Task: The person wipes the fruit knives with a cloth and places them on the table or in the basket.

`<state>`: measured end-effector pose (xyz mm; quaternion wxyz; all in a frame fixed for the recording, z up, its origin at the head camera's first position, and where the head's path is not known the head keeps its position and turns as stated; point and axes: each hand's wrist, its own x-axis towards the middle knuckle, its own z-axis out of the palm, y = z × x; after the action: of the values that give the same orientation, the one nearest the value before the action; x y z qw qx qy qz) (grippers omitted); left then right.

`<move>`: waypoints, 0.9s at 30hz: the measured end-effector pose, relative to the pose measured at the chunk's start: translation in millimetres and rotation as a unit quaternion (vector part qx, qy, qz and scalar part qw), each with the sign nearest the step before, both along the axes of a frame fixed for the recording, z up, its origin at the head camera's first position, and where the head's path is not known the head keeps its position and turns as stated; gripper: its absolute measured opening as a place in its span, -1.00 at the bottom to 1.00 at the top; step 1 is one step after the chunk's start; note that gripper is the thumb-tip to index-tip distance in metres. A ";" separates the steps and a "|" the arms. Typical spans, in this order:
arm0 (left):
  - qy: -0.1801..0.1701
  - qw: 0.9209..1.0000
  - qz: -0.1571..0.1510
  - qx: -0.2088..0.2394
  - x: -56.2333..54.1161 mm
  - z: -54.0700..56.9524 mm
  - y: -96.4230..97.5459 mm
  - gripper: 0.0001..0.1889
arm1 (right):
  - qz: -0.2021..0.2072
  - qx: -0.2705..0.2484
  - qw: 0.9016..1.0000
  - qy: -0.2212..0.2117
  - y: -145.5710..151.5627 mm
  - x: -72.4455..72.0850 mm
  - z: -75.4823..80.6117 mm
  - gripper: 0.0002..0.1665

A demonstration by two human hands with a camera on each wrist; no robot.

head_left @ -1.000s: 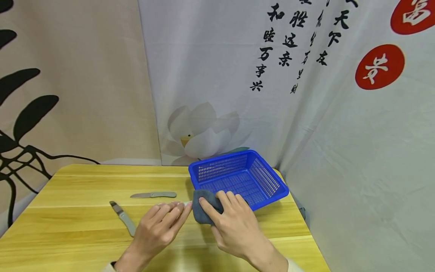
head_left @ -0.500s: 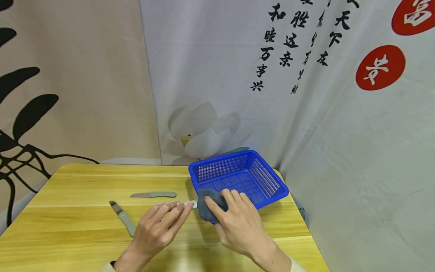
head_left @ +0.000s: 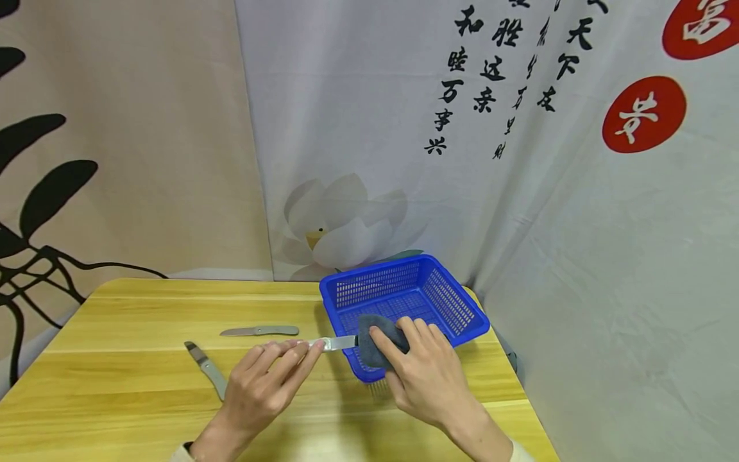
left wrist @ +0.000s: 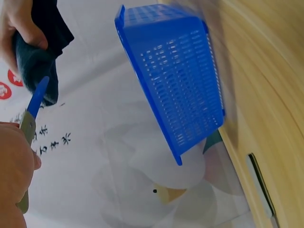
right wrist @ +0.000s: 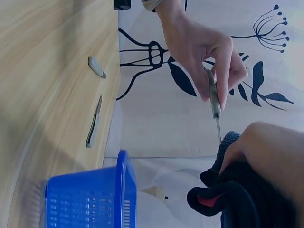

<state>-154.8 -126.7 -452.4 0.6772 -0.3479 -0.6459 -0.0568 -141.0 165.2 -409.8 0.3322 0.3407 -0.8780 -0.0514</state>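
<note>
My left hand [head_left: 268, 378] pinches the pale green handle of a knife [head_left: 340, 342], its blade pointing right. A folded dark grey-blue cloth [head_left: 375, 340] is gripped in my right hand [head_left: 430, 372], around the far end of the blade, so the tip is hidden in the head view. The right wrist view shows the blade [right wrist: 218, 129] running into the cloth [right wrist: 228, 145], held up off the table. In the left wrist view the cloth [left wrist: 40, 66] sits at the blade's end. Both hands are at the near side of a blue basket [head_left: 404, 308].
Two more knives with grey-green handles lie on the wooden table [head_left: 115, 359]: one knife [head_left: 260, 331] lies crosswise behind my left hand, the other knife [head_left: 210, 372] slants to its left. A printed curtain [head_left: 358, 128] hangs behind the table.
My right hand has slid the cloth to the right along the knife, and part of the blade now shows. My left hand has stayed nearly in place.
</note>
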 end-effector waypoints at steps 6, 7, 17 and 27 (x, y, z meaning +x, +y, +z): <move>0.000 1.000 -0.003 0.006 0.1 2.6 -3.4 -0.68 | -0.024 -0.006 1.000 -0.001 12.6 -1.3 1.2 -0.23; -0.002 1.000 -0.002 0.007 0.1 2.8 -4.3 -0.68 | -0.027 -0.008 1.000 0.000 13.6 -1.1 2.0 -0.23; -0.007 1.000 0.011 -0.014 -4.6 -1.0 -3.4 -0.68 | 0.010 -0.021 1.000 0.000 -4.9 3.4 10.6 -0.19; -0.011 0.999 -0.001 -0.040 -3.6 -3.7 9.8 -0.61 | 0.035 0.009 0.999 -0.004 -31.4 7.7 6.2 -0.20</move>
<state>-158.5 -116.9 -456.1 0.6558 -0.3744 -0.6546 -0.0354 -133.3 133.8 -403.5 0.3270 0.3748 -0.8663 -0.0462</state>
